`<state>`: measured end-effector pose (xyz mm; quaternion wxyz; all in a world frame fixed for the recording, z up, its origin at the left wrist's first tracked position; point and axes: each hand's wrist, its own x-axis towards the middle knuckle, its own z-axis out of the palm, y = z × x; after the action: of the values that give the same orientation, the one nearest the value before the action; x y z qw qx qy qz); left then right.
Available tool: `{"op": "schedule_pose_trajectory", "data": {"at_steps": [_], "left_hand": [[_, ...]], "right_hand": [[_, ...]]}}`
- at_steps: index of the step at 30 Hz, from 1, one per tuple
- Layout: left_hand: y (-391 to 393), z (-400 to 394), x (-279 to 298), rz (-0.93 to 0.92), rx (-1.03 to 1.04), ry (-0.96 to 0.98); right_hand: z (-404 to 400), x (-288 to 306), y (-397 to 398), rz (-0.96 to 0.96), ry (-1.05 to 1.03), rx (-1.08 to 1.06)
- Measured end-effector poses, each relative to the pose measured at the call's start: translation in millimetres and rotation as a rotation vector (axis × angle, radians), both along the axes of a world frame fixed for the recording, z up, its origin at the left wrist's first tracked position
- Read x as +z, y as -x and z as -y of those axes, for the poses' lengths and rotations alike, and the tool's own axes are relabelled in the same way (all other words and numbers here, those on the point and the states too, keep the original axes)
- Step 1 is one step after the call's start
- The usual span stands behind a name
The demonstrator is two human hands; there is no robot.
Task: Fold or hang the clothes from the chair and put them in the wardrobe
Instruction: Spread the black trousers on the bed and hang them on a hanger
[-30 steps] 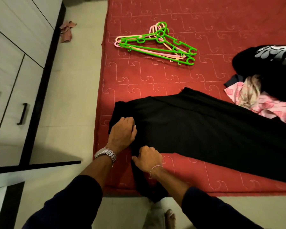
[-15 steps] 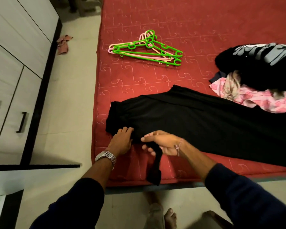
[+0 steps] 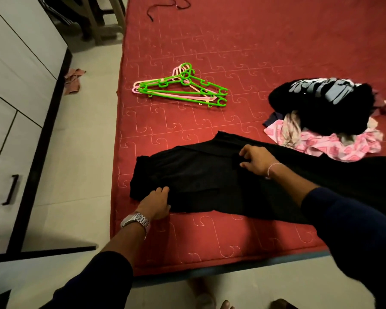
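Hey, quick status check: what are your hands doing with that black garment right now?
Left hand flat on black garment's near corner. Right hand pinching its far edge. Hangers lie apart; clothes pile crowds right side.

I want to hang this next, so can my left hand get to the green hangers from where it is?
Probably yes. The left hand rests on the black garment, and only bare red mattress lies between it and the green hangers. It is a forward stretch, though.
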<state>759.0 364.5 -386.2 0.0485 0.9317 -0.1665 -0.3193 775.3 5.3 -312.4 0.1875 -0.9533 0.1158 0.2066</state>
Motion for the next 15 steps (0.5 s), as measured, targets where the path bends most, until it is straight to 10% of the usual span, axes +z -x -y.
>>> {"op": "schedule_pose_trajectory", "data": {"at_steps": [8, 15], "left_hand": [[-12.7, 28.6, 18.2, 0.571, -0.028, 0.048], [-36.9, 32.0, 1.6, 0.573, -0.038, 0.044]], "right_hand": [[-38.9, -76.0, 52.7, -0.104, 0.099, 0.174], [-65.4, -77.4, 33.6, -0.092, 0.421, 0.242]]}}
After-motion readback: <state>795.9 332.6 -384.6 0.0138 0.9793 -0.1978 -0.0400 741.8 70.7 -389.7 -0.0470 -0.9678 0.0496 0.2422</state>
